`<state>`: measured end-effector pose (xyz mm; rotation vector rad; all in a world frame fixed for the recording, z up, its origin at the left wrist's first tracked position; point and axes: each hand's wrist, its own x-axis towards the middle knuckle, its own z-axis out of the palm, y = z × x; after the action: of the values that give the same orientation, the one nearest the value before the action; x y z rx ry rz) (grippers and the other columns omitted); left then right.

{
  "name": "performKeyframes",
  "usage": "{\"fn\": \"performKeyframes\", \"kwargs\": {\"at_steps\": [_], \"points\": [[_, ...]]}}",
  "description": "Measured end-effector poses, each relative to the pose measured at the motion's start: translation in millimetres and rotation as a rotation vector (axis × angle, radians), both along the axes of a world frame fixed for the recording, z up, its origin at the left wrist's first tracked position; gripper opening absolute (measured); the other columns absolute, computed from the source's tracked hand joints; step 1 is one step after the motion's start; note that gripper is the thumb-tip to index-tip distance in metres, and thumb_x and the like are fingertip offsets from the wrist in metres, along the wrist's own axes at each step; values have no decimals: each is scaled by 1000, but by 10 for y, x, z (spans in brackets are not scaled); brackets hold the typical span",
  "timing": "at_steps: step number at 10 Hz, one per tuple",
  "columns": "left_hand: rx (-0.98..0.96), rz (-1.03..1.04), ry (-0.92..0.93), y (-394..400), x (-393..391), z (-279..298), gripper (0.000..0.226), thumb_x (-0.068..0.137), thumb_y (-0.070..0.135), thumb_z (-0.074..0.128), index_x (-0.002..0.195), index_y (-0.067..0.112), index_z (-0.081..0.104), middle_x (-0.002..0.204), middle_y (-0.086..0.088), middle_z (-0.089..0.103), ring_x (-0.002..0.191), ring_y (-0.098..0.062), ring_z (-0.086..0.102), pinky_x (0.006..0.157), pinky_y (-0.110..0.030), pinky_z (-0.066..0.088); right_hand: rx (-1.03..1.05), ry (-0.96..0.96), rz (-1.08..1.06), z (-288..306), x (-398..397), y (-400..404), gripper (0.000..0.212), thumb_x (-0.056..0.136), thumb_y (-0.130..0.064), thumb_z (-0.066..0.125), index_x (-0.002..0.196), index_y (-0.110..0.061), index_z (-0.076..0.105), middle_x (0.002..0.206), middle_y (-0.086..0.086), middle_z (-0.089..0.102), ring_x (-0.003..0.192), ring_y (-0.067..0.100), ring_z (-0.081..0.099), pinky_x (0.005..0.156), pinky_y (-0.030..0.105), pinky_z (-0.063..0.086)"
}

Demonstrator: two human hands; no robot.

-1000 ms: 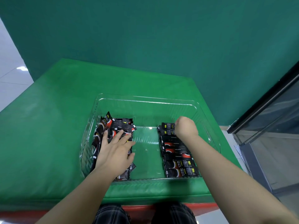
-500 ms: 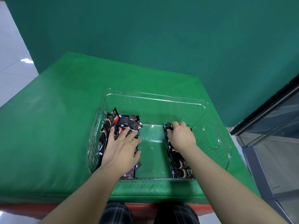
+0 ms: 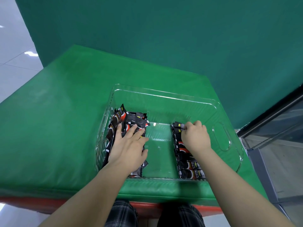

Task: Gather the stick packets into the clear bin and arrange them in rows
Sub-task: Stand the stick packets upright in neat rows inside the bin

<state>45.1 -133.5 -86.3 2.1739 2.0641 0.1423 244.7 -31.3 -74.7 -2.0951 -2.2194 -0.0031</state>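
Observation:
A clear plastic bin (image 3: 165, 94) sits on the green padded table (image 3: 57, 122). Inside on the left lies a loose heap of black stick packets (image 3: 127, 119) with red and white marks. My left hand (image 3: 128, 145) lies flat on that heap, fingers spread. On the right a neat row of packets (image 3: 191, 167) runs from the near wall toward the back. My right hand (image 3: 195, 136) rests over the far end of that row, its fingertips curled on the farthest packet (image 3: 178, 124). The packets under both hands are hidden.
A green wall rises behind the table. A dark glass-fronted cabinet (image 3: 278, 128) stands close on the right. The table's near edge is red (image 3: 147, 208), with my knees below it. Pale floor tiles show at the far left.
My right hand has opened from a fist above the row and come down onto its far end, fingertips now on the last packet. My left hand stays on the heap. The camera shifted.

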Motion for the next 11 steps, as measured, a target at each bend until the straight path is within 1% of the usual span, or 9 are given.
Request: {"fn": "performKeyframes", "kwargs": {"at_steps": [1, 3, 4, 6, 7, 8, 9, 10, 11], "points": [[4, -1, 3, 1, -1, -5, 49, 100, 47, 33, 147, 36, 34, 162, 8, 14, 150, -14, 0, 114, -57, -12, -77, 3, -39, -14, 24, -24, 32, 93, -14, 36, 115, 1, 54, 115, 22, 50, 104, 38, 51, 80, 40, 44], [11, 0, 1, 3, -1, -18, 48, 99, 47, 34, 146, 36, 36, 162, 9, 15, 150, -14, 1, 113, -56, -13, -140, 40, -59, -81, 41, -60, 40, 99, -29, 37, 121, 3, 48, 127, 20, 44, 104, 38, 56, 77, 38, 45], [10, -1, 0, 11, 0, -14, 48, 99, 47, 34, 146, 36, 35, 162, 9, 15, 150, -14, 1, 113, -56, -13, -151, 57, -54, -98, 56, -85, 47, 99, -34, 38, 128, 3, 44, 135, 19, 38, 108, 38, 54, 83, 39, 45], [10, 0, -1, 11, 4, -14, 49, 99, 47, 35, 146, 36, 35, 162, 8, 15, 150, -14, 1, 112, -56, -14, -154, 146, -44, -128, 107, -120, 51, 98, -35, 42, 135, 0, 39, 147, 17, 28, 123, 36, 46, 96, 39, 41], [13, 0, -3, 10, 5, -18, 49, 99, 47, 35, 146, 36, 36, 161, 8, 15, 150, -15, 2, 112, -56, -13, -140, 193, -27, -135, 105, -127, 50, 98, -32, 43, 137, -1, 38, 144, 17, 32, 123, 34, 44, 99, 39, 39], [12, 0, 3, 7, 9, -15, 49, 99, 47, 35, 146, 36, 35, 162, 9, 15, 150, -14, 1, 113, -56, -13, -12, 99, 44, -113, 140, -73, 36, 96, -10, 41, 130, 2, 45, 133, 17, 44, 118, 33, 43, 98, 39, 37], [8, -2, 11, 5, 6, -6, 49, 99, 47, 34, 147, 37, 35, 162, 9, 14, 150, -14, 1, 113, -56, -12, -24, -78, 97, -3, 156, 86, 42, 83, 13, 38, 121, 0, 51, 122, 17, 52, 112, 30, 45, 96, 36, 41], [7, -1, 10, 1, 5, -5, 48, 99, 47, 34, 147, 37, 35, 162, 9, 14, 150, -14, 1, 113, -56, -12, -117, -190, 122, 95, 137, 214, 35, 82, 15, 42, 110, -3, 54, 110, 14, 59, 107, 28, 48, 91, 35, 47], [12, 0, -1, 3, 4, -9, 48, 99, 46, 35, 146, 36, 36, 162, 9, 15, 150, -14, 2, 113, -56, -12, -133, -257, 164, 98, 146, 292, 32, 83, 12, 47, 109, -5, 54, 105, 9, 61, 107, 26, 49, 90, 34, 49]]}}
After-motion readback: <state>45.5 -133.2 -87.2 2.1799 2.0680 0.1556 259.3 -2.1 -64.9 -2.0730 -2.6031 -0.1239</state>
